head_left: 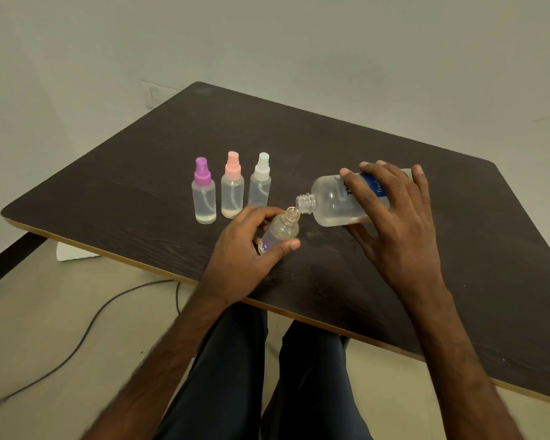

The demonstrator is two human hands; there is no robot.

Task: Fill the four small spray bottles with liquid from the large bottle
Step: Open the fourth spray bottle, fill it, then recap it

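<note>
Big bottle (334, 201): clear, blue label, no cap; tipped almost onto its side above the table (140, 173), mouth lowest, a little clear liquid pooled along its lower wall.
Right hand (394, 223): grips the big bottle round its body, fingers spread over the label and thumb tucked beneath.
Open bottle (281, 231): small and capless, purple flower print near its base; it leans with its neck right at the big bottle's mouth, the two rims touching or nearly so. Whether its base rests on the table cannot be told.
Left hand (245, 249): just below the big bottle's mouth, fingers and thumb curled round the open bottle.
Purple bottle (203, 198): upright, capped, clear liquid inside; farthest of the row from the big bottle's mouth.
Pink bottle (232, 188): upright, capped, middle of the row.
White bottle (260, 182): upright, capped, nearest the big bottle's mouth, partly behind the left hand.
Legs (229, 376): dark trousers, under the table's near edge, below the big bottle.
Cable (77, 338): dark, on the floor, well apart from the big bottle.
Socket (154, 96): on the wall, far beyond the big bottle.
</note>
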